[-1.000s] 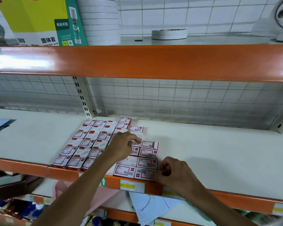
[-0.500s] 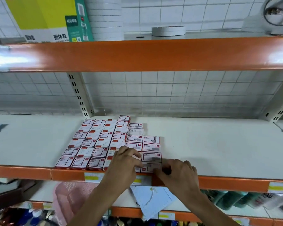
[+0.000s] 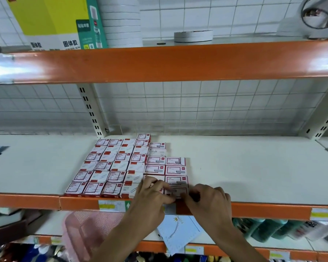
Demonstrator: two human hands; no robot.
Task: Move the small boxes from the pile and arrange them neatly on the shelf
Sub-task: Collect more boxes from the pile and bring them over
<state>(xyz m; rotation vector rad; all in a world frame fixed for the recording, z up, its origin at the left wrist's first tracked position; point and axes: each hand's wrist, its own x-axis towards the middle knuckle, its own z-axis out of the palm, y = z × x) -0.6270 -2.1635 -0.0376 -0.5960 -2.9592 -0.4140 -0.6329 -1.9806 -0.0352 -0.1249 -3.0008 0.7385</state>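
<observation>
Several small red-and-white boxes (image 3: 110,167) lie flat in neat rows on the white middle shelf (image 3: 254,176). A narrower double column of wider boxes (image 3: 175,170) adjoins them on the right. Both hands meet at the frontmost box (image 3: 177,190) of that column, at the shelf's orange front lip. My left hand (image 3: 151,199) has curled fingers on the box's left part and hides the box beside it. My right hand (image 3: 210,201) pinches the box's right edge with thumb and forefinger, its other fingers curled on the shelf. No loose pile is in sight.
An orange-fronted upper shelf (image 3: 178,61) carries a yellow-green carton (image 3: 55,21), stacked white tape rolls (image 3: 121,21) and a single roll (image 3: 193,35). A slotted upright (image 3: 90,110) stands behind the boxes. Below are a pink mesh basket (image 3: 83,229) and a white sheet (image 3: 178,233).
My left hand has come from the middle of the right column down to the front box. My right hand has stayed at the front edge, and the view has shifted slightly.
</observation>
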